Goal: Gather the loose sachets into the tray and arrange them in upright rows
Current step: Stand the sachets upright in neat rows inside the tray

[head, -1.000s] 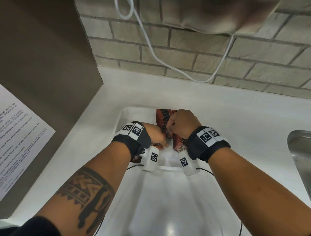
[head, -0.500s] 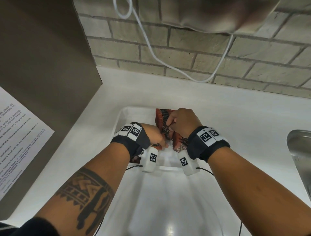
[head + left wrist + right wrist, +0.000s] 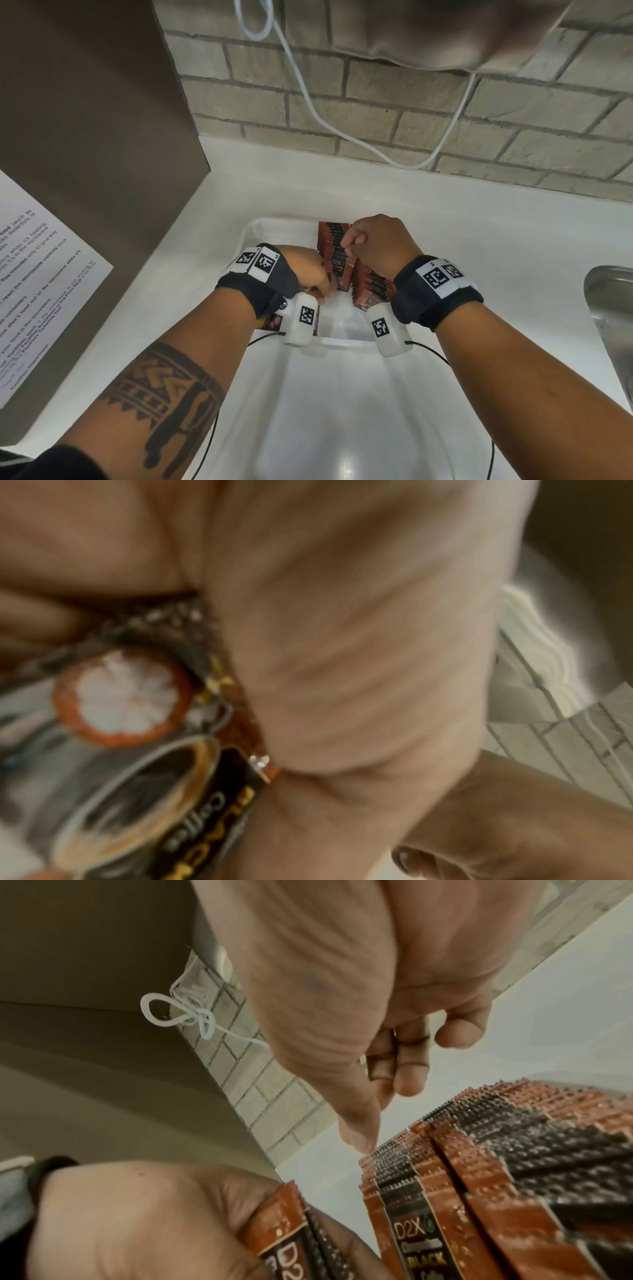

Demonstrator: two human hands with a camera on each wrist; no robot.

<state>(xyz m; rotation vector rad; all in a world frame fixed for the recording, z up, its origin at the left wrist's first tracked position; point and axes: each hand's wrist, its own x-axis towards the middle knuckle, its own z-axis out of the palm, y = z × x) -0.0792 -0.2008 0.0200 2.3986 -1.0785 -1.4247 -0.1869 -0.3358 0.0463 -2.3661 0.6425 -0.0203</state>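
A white tray (image 3: 260, 226) on the counter holds red-and-black sachets standing in upright rows (image 3: 330, 236), with a second row (image 3: 371, 291) nearer me. My right hand (image 3: 346, 242) is over the far row. Its thumb tip (image 3: 361, 1141) is on the serrated tops of the front sachets (image 3: 394, 1172) and its other fingers are curled. My left hand (image 3: 323, 284) is low in the tray beside them and grips a small bunch of sachets (image 3: 284, 1237), whose coffee-cup print (image 3: 154, 777) fills the left wrist view. Another sachet (image 3: 270, 320) lies flat under my left wrist.
A second white tray (image 3: 342, 411) sits in front of me, under my forearms. A brown cabinet side with a printed notice (image 3: 41, 291) stands at the left. A steel sink (image 3: 609, 308) is at the right. A white cable (image 3: 308, 109) hangs on the brick wall.
Both hands stay in the tray. The right hand's thumb has shifted slightly along the sachet tops, and the left hand has edged a little towards the row.
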